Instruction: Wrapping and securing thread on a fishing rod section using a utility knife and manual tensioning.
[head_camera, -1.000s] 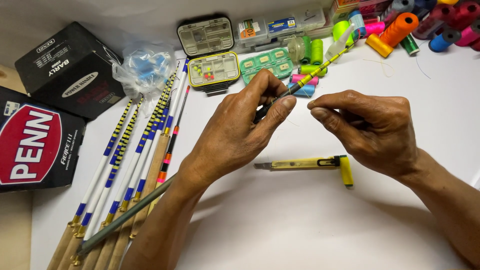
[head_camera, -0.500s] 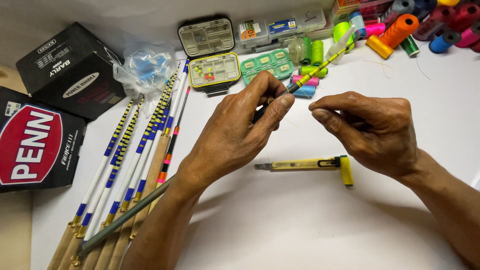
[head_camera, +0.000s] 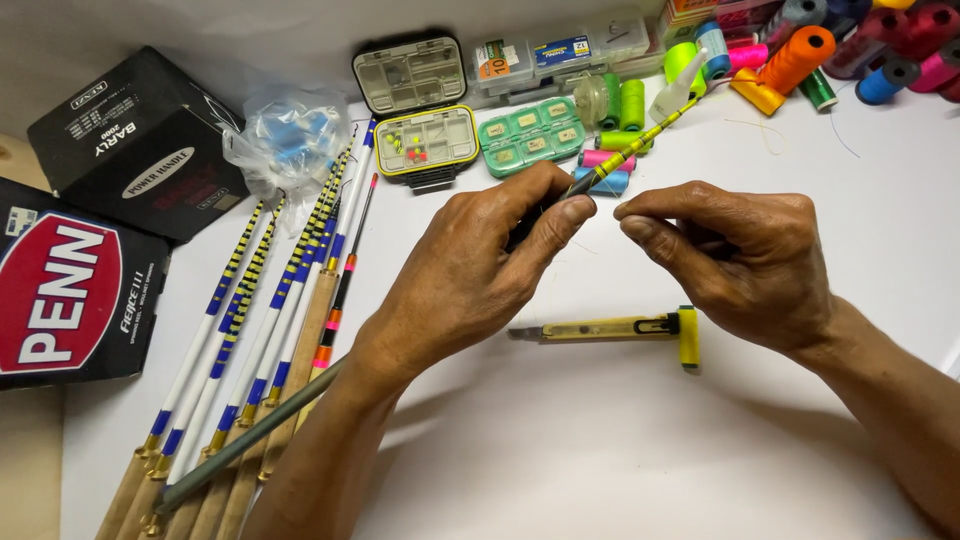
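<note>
My left hand (head_camera: 470, 265) grips a thin dark fishing rod (head_camera: 240, 445) that runs from the lower left under my forearm up to a yellow-and-black banded tip (head_camera: 640, 140) near the thread spools. My right hand (head_camera: 735, 255) is just to the right of the rod, thumb and forefinger pinched together, apparently on something too fine to see. A yellow utility knife (head_camera: 610, 328) lies on the white table (head_camera: 600, 450) below both hands.
Several banded rods with cork handles (head_camera: 265, 330) lie at the left. Two black boxes (head_camera: 130, 140) stand at the far left. An open tackle case (head_camera: 420, 110), a green compartment box (head_camera: 528, 133), a crumpled plastic bag (head_camera: 290, 135) and coloured thread spools (head_camera: 800, 55) line the back.
</note>
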